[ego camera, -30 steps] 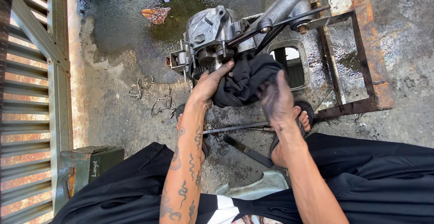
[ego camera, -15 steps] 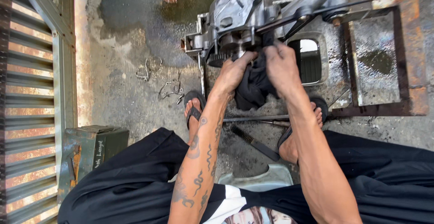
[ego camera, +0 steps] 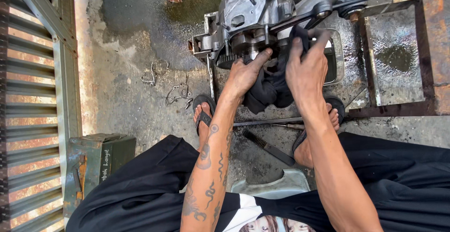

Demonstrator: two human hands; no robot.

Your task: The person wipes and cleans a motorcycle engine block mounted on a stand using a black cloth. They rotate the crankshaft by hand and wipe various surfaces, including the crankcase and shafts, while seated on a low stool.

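A grey metal engine casing [ego camera: 248, 11] rests on a rusty steel frame [ego camera: 422, 49] on the wet concrete floor. A dark cloth [ego camera: 269, 86] is bunched against the casing's near side. My left hand [ego camera: 244, 75] presses the cloth's left part, its fingers reaching up to the toothed gear under the casing. My right hand [ego camera: 307, 63] grips the cloth's upper right part and holds it against the casing beneath a black rod [ego camera: 337, 4]. Both forearms stretch forward between my knees.
My feet in sandals [ego camera: 204, 112] stand just below the casing. A long metal bar [ego camera: 267, 122] and a black file [ego camera: 267, 146] lie on the floor. A green metal box [ego camera: 98, 159] sits at left by a corrugated shutter [ego camera: 28, 96]. Bent wire [ego camera: 176, 93] lies nearby.
Both hands have moved up the cloth toward the casing. My right hand has risen from the cloth's lower right to press it under the black rod. The camera view has shifted closer.
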